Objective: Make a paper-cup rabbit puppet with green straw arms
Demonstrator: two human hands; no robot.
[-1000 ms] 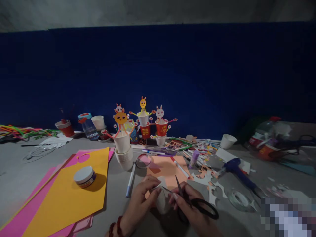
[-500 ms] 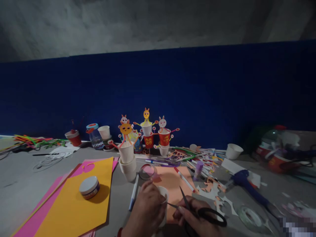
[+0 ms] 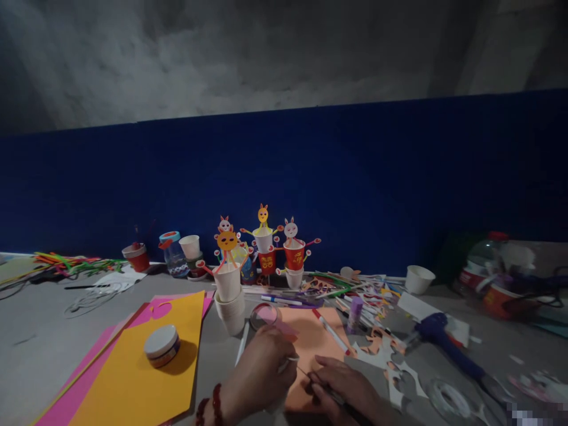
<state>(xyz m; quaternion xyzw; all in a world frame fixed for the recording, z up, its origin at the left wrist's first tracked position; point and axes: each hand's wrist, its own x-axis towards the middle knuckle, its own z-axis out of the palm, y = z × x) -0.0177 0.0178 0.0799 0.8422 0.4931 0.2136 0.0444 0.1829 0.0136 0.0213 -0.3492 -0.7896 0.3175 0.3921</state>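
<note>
White piece point(image 3: 291, 359): near the middle of the front edge of the desk point(image 3: 48, 349), over the orange paper point(image 3: 310, 325); mostly hidden by fingers, perhaps part of a paper cup.
Left hand point(image 3: 266, 367): closed narrowly on the white piece.
Right hand point(image 3: 344, 387): curled around a slim dark tool, apparently scissors point(image 3: 339, 399), its thin tip aimed at the white piece; contact I cannot tell.
Blade work: the step in hand looks like cutting or piercing the white piece.
Next stroke: would call for a firm left pinch, fingertips clear of the tip.
Cup stack point(image 3: 233, 313): left of the hands, nested white cups under an upper cup point(image 3: 227, 283), from which straws and an orange animal head point(image 3: 227, 240) rise.
Red cup point(image 3: 295, 255): toward the back edge, on a small white cup point(image 3: 294, 278), a rabbit head above.
Lidded tub point(image 3: 162, 346): on yellow paper point(image 3: 133, 384), contents hidden.
Red pot point(image 3: 136, 258): near the back-left corner, thin sticks inside.
Lone cup point(image 3: 419, 280): back edge, right side; inside unclear.
</note>
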